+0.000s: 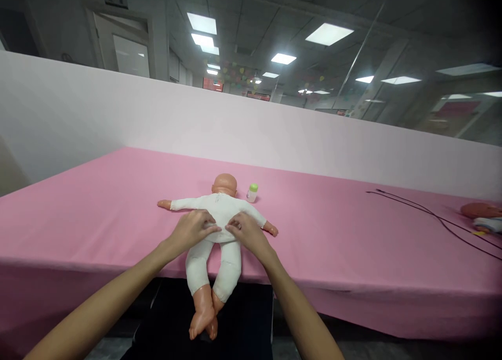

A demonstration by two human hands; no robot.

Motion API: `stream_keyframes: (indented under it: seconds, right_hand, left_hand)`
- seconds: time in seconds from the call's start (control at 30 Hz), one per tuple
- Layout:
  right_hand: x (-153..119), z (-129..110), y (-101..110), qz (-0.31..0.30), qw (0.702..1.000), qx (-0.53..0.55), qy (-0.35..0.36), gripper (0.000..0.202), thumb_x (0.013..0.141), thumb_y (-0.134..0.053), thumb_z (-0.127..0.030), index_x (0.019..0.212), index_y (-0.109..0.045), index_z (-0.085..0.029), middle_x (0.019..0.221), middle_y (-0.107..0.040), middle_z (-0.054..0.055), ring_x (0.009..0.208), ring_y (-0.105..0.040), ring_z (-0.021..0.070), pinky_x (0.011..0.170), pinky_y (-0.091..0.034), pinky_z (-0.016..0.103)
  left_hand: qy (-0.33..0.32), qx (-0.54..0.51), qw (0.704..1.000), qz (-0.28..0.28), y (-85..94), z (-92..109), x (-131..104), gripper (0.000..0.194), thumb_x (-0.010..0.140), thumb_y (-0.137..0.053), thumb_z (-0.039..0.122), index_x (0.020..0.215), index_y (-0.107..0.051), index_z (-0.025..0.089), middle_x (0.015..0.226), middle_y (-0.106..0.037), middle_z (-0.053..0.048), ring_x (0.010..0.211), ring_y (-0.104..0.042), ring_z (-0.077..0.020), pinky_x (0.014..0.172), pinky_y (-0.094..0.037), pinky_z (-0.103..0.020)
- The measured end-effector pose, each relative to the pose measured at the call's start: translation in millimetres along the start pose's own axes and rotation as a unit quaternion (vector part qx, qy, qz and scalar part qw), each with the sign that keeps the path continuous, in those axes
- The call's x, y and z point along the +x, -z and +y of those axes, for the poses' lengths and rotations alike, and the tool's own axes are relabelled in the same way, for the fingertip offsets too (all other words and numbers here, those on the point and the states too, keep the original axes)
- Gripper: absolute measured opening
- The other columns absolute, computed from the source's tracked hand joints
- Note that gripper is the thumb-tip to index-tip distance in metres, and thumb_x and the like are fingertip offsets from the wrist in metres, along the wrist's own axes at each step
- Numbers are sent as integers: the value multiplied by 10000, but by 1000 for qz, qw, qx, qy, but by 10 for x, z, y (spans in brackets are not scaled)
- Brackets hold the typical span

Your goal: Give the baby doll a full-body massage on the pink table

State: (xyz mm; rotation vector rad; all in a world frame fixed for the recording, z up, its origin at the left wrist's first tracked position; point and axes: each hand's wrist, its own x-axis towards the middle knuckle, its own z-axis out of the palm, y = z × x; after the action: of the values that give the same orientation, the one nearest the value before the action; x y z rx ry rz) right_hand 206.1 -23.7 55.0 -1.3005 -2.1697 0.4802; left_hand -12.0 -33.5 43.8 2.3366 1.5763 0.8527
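A baby doll (223, 211) with a white cloth body lies face down on the pink-covered table, its head pointing away from me and its arms spread. Its lower legs hang past the table's front edge, feet crossed. My left hand (196, 227) rests on the left side of the doll's lower back, fingers bent and thumb pointing inward. On the right side of the lower back is my right hand (246, 229), fingertips and thumb close together on the cloth. Whether either hand pinches the cloth is too small to tell.
A small bottle with a green cap (252, 193) stands right of the doll's head. Black cables (427, 209) run along the right side, near another doll (480, 211) at the edge. A low white wall (235, 125) borders the pink table (333, 234) behind.
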Motion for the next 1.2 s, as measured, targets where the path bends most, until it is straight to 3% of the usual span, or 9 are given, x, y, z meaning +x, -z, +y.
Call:
stream_keyframes:
  seconds: [0.13, 0.3, 0.53, 0.73, 0.83, 0.97, 1.1, 1.2]
  right_hand:
    - [274, 51, 123, 25, 998, -37, -38, 176, 926, -624, -244, 765, -662, -184, 858, -720, 40, 795, -631, 189, 721, -421, 294]
    - [560, 263, 40, 36, 998, -44, -28, 122, 924, -578, -239, 828, -636, -191, 868, -702, 24, 760, -602, 174, 689, -399, 283]
    - [658, 516, -272, 82, 995, -32, -47, 127, 965, -558, -199, 851, -613, -207, 959, -710, 34, 859, -624, 190, 761, -416, 293]
    - [643, 585, -396, 110, 992, -34, -48, 123, 985, -555, -190, 875, -607, -213, 955, -693, 31, 914, -632, 210, 811, -436, 313]
    - [648, 580, -358, 138, 990, -21, -36, 65, 986, -559, -207, 1022, -614, -202, 1061, -684, 58, 989, -636, 226, 876, -463, 329]
    - [712, 530, -303, 143, 989, -23, -28, 222, 1003, -576, -251, 1211, -601, -176, 1253, -658, 110, 1160, -607, 249, 977, -451, 343]
    - [833, 492, -322, 89, 988, -79, -95, 113, 1018, -590, -275, 991, -657, -188, 1049, -722, 91, 977, -654, 250, 823, -445, 328]
    - [884, 491, -343, 78, 983, -112, -121, 116, 1009, -617, -257, 926, -654, -186, 1014, -727, 93, 936, -657, 237, 781, -412, 314]
  left_hand:
    - [4, -31, 999, 43, 15, -150, 332, 321, 971, -609, 481, 973, -757, 196, 1006, -763, -67, 951, -698, -263, 868, -506, -371]
    - [5, 1, 999, 31, -182, -338, 623, 313, 969, -624, 460, 1132, -726, 212, 1196, -710, -93, 1141, -638, -279, 958, -488, -380]
    - [20, 103, 994, 20, -388, -349, 639, 172, 974, -647, 344, 901, -729, 212, 1008, -728, -74, 945, -671, -261, 773, -448, -355]
    - [22, 122, 992, 7, -321, -321, 730, 228, 986, -622, 372, 851, -708, 211, 885, -719, -56, 831, -667, -245, 681, -388, -344]
    - [20, 103, 994, 35, -279, -315, 791, 224, 1003, -578, 369, 891, -692, 213, 929, -716, -56, 873, -668, -245, 693, -399, -336]
    - [23, 76, 994, 70, -301, -348, 881, 135, 975, -578, 278, 1044, -668, 205, 1092, -719, -88, 1055, -655, -272, 809, -446, -340]
    - [95, 51, 994, 21, -376, -405, 987, 134, 945, -616, 291, 1022, -669, 195, 1011, -752, -95, 930, -682, -268, 760, -440, -332]
    - [113, 76, 991, 17, -401, -408, 1029, 124, 938, -640, 323, 947, -675, 204, 993, -762, -91, 927, -686, -275, 743, -423, -331]
